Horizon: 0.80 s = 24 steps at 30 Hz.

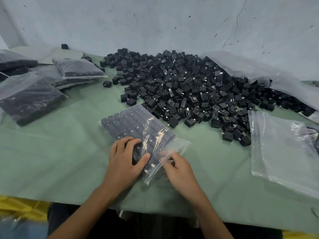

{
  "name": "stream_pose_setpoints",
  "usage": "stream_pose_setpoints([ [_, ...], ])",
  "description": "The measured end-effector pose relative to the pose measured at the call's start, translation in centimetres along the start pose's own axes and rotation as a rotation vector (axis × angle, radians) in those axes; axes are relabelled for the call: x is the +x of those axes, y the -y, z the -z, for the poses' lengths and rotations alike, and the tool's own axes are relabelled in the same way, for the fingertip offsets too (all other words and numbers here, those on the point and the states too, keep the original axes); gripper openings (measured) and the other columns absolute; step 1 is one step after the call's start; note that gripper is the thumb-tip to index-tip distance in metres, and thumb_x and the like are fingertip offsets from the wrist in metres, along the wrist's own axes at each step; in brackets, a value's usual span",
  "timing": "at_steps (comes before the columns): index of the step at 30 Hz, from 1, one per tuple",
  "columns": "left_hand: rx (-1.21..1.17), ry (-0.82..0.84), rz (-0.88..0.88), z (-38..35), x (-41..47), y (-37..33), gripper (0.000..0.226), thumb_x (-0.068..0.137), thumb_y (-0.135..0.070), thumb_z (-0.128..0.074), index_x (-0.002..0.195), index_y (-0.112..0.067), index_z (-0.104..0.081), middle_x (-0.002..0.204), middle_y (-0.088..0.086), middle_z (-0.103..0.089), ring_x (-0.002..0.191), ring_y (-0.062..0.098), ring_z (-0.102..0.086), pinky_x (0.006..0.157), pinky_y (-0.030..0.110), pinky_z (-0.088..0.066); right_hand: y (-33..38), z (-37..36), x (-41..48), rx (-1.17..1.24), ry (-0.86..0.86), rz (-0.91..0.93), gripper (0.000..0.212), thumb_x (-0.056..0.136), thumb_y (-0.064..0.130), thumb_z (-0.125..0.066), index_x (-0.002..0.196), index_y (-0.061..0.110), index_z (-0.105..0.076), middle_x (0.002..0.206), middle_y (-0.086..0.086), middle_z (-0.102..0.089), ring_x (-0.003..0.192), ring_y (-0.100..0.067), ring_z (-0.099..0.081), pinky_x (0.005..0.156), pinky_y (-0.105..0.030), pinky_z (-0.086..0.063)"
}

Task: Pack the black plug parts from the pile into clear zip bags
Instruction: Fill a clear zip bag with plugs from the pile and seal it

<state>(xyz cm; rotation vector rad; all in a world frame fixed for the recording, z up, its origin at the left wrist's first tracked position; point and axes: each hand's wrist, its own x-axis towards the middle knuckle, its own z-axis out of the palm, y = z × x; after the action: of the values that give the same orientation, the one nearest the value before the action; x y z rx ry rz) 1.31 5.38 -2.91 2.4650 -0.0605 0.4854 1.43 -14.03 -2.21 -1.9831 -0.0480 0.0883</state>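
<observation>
Left hand (126, 157): lies palm-down on the near end of the zip bag (136, 125), fingers slightly bent, pressing rather than gripping.
Right hand (179, 168): pinches the bag's open mouth; it is blurred, so the exact hold is unclear.
Sealing: probably best to keep the rows pinned flat, push the air out, then run the pinch along the strip end to end.
Bag's look: clear, creased, glinting film over tidy rows of black plugs, lying on the green table (69, 152).
Pile (189, 87): loose plugs heaped just behind, to the right.
</observation>
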Motion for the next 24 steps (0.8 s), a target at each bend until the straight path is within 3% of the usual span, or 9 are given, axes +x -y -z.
stream_pose_setpoints([
  [4, 0.071, 0.007, -0.014, -0.1, 0.3, 0.1, 0.056, 0.082, -0.072, -0.047, 0.123, -0.035, -0.06, 0.142, -0.016, -0.048, 0.149, 0.013, -0.024, 0.111, 0.036, -0.02, 0.2, 0.0, 0.0, 0.018, -0.041, 0.004, 0.017, 0.092, 0.031, -0.066, 0.108, 0.034, -0.071, 0.097, 0.015, -0.07, 0.08, -0.004, -0.065, 0.077, -0.039, -0.059],
  [9, -0.053, -0.024, 0.073, -0.4, 1.3, -0.7, 0.046, 0.075, -0.077, -0.054, 0.104, -0.042, -0.054, 0.121, -0.026, -0.044, 0.132, 0.005, -0.038, 0.1, 0.031, -0.02, 0.6, 0.3, -0.3, 0.058, -0.039, 0.002, 0.015, 0.091, 0.029, -0.068, 0.105, 0.03, -0.072, 0.09, 0.012, -0.071, 0.079, -0.006, -0.066, 0.073, -0.034, -0.059],
  [12, -0.051, -0.052, 0.111, -1.0, 1.4, -1.2, 0.05, 0.072, -0.077, -0.056, 0.105, -0.041, -0.053, 0.118, -0.025, -0.04, 0.131, 0.007, -0.037, 0.104, 0.034, -0.022, 0.6, 1.3, -0.5, 0.095, 0.051, -0.005, 0.011, 0.093, 0.02, -0.064, 0.095, 0.026, -0.073, 0.085, 0.001, -0.072, 0.073, -0.016, -0.069, 0.064, -0.033, -0.058],
  [14, -0.054, -0.046, 0.112, -1.2, 1.3, -1.1, 0.053, 0.071, -0.078, -0.056, 0.108, -0.041, -0.053, 0.12, -0.025, -0.038, 0.134, 0.008, -0.035, 0.107, 0.035, -0.021, 0.6, 2.9, -0.3, 0.054, 0.11, -0.01, 0.02, 0.09, 0.012, -0.057, 0.084, 0.023, -0.074, 0.078, -0.003, -0.071, 0.065, -0.017, -0.068, 0.061, -0.032, -0.056],
  [17, -0.069, -0.033, 0.111, -1.2, 1.4, -1.0, 0.053, 0.072, -0.078, -0.058, 0.111, -0.042, -0.051, 0.123, -0.025, -0.038, 0.136, 0.007, -0.033, 0.108, 0.034, -0.019, 0.8, 5.9, 1.6, -0.028, -0.038, -0.003, 0.025, 0.08, 0.017, -0.051, 0.074, 0.028, -0.072, 0.074, 0.005, -0.072, 0.059, -0.007, -0.062, 0.058, -0.031, -0.053],
  [19, -0.077, -0.039, 0.103, -1.2, 1.3, -1.0, 0.052, 0.073, -0.078, -0.058, 0.111, -0.043, -0.05, 0.123, -0.026, -0.038, 0.135, 0.005, -0.033, 0.106, 0.032, -0.018, 1.1, 7.8, 3.9, -0.131, -0.202, 0.042, 0.023, 0.085, 0.017, -0.054, 0.078, 0.032, -0.07, 0.077, 0.011, -0.07, 0.064, -0.007, -0.061, 0.065, -0.031, -0.052],
  [21, -0.078, -0.045, 0.095, -1.2, 1.2, -0.9, 0.051, 0.074, -0.078, -0.057, 0.111, -0.044, -0.05, 0.123, -0.027, -0.037, 0.133, 0.002, -0.033, 0.105, 0.031, -0.017, 1.4, 9.0, 6.9, -0.288, -0.297, 0.099, 0.021, 0.089, 0.019, -0.056, 0.093, 0.037, -0.067, 0.093, 0.015, -0.064, 0.069, -0.005, -0.059, 0.072, -0.029, -0.047],
  [24, -0.085, -0.053, 0.098, -1.2, 1.2, -0.8, 0.05, 0.074, -0.079, -0.056, 0.11, -0.046, -0.049, 0.121, -0.03, -0.035, 0.132, 0.001, -0.033, 0.103, 0.029, -0.016, 1.3, 9.4, 11.4, -0.538, -0.216, 0.086, 0.025, 0.095, 0.022, -0.055, 0.117, 0.032, -0.061, 0.118, 0.004, -0.049, 0.076, -0.011, -0.058, 0.078, -0.028, -0.043],
])
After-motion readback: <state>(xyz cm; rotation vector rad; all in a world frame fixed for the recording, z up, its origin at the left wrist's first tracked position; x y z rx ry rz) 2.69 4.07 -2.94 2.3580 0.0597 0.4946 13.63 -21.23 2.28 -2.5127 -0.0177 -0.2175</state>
